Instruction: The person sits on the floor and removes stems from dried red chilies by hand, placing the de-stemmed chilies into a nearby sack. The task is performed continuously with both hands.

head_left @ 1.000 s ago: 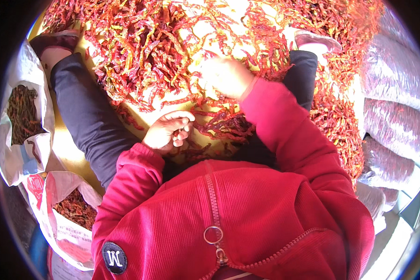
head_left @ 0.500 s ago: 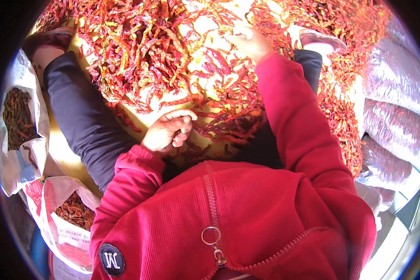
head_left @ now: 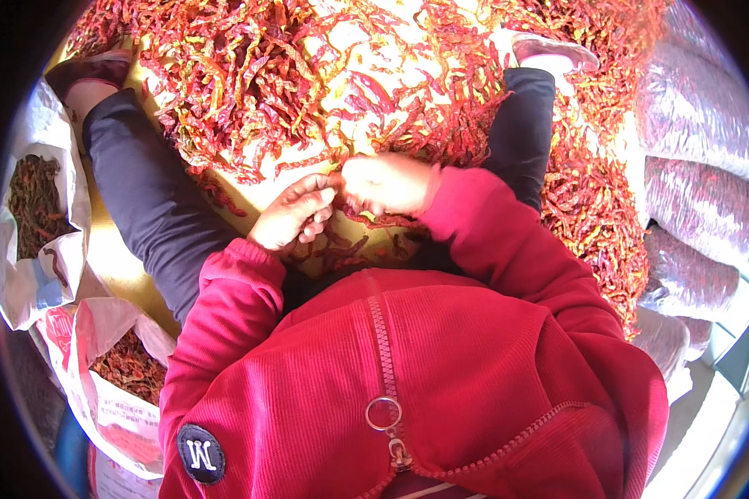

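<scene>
Head view: peppers strew yellow, probably matted flooring beside sacks.

Harsh light bleaches patches of the yellow sheet among the peppers and whitens the right hand; glare streaks the plastic bags, edges curving into blackness.

Looks dry, wrinkled and partly glossy across the red peppers on the far side. Shows matt, ribbed cloth on the red jacket, shiny metal on the zip pull, and smooth, dull cloth on the dark trousers. Gleams like thin, crinkled, clear plastic over the bulging bags at right. Appears creased and plastic-like on the white sack at near left.
</scene>
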`<action>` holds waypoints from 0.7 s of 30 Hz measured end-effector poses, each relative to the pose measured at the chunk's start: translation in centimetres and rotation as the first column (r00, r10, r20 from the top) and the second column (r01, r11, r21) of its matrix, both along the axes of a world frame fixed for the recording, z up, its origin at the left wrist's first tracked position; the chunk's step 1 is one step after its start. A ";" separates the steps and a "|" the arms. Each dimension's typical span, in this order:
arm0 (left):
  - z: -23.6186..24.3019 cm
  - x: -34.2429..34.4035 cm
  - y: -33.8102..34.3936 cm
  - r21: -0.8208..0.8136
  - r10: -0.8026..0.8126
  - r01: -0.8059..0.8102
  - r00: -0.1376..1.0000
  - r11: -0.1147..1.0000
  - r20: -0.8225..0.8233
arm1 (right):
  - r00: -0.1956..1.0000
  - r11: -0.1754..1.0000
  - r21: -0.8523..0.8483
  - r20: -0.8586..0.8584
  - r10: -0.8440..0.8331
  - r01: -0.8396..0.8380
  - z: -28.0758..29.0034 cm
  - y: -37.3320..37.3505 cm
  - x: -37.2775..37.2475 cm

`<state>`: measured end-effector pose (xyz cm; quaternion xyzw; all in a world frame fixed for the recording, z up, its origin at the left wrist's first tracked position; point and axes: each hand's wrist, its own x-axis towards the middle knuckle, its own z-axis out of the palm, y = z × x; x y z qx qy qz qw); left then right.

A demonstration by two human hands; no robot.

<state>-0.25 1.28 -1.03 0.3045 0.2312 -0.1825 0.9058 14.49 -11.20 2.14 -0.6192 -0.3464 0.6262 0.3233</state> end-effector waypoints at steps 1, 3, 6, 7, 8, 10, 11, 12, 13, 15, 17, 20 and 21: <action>0.0 0.1 -0.1 0.046 -0.039 0.040 0.999 0.998 -0.011 | 0.979 0.991 -0.001 0.156 0.130 -0.132 0.0 0.2 -0.8; -0.5 0.1 -0.6 0.145 -0.056 0.053 0.998 0.988 0.015 | 0.933 0.952 0.231 0.340 0.113 -0.199 -1.2 -0.1 -1.8; -0.6 0.1 -0.5 0.264 -0.067 0.066 0.998 0.962 -0.004 | 0.993 0.997 0.017 0.097 0.074 -0.076 -1.1 0.3 -1.8; -0.6 0.1 -0.5 0.295 -0.048 0.048 0.999 0.954 -0.004 | 0.999 0.993 -0.105 -0.004 0.046 -0.046 -0.9 0.4 -1.7; -0.4 0.2 -0.5 0.330 -0.032 0.030 0.999 0.944 0.000 | 0.995 0.986 -0.165 -0.097 -0.024 0.008 -0.8 0.3 -1.6; -1.0 0.2 -0.6 0.367 0.022 -0.027 1.000 0.930 0.017 | 0.972 0.971 -0.225 -0.198 -0.130 0.084 -0.6 0.1 -1.8; -1.2 0.1 -0.7 0.364 0.051 -0.058 0.998 0.930 0.029 | 0.953 0.960 -0.253 -0.242 -0.182 0.119 -0.4 0.1 -1.9; -1.4 -0.1 -0.8 0.361 0.080 -0.088 0.996 0.928 0.040 | 0.947 0.955 -0.275 -0.264 -0.182 0.107 -0.7 0.0 -2.2; -1.4 -0.2 -0.9 0.357 0.107 -0.118 0.993 0.926 0.050 | 0.971 0.972 -0.229 -0.217 -0.103 0.052 -0.8 -0.1 -2.4; -1.1 -0.3 -0.9 0.367 0.107 -0.126 0.992 0.922 0.072 | 0.993 0.988 -0.141 -0.108 0.053 -0.068 -1.0 -0.1 -2.5; -0.9 -0.7 -0.9 0.323 0.092 -0.107 0.994 0.940 0.062 | 0.994 0.997 0.019 0.084 0.073 -0.075 -1.8 -0.6 -2.9; -0.7 -1.3 -1.1 0.360 -0.022 0.015 1.000 0.933 0.014 | 0.930 0.956 0.264 0.366 0.025 -0.130 -2.4 -1.2 -3.4; -0.8 -1.5 -1.0 0.361 -0.066 0.058 0.998 0.931 0.011 | 0.917 0.960 0.248 0.398 0.020 -0.129 -1.9 -1.2 -3.5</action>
